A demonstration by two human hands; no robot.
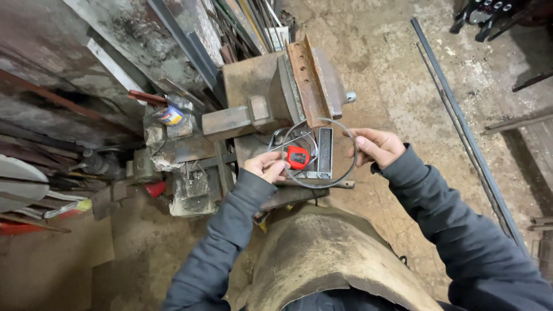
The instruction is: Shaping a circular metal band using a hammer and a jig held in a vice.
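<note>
Cluttered metal workshop, dirt floor [403, 75], rusty vise [299, 92] on a stand ahead. My left hand [266, 167] pinches a red tape measure [298, 157] against the near side of a thin metal ring [321, 153]; my right hand [377, 147] grips the ring's far edge, fingers curled. The ring hangs in the air just below the vise jaws. Judgement: to read the width well, keep the blade straight through the ring's centre, ring held flat and steady.
</note>
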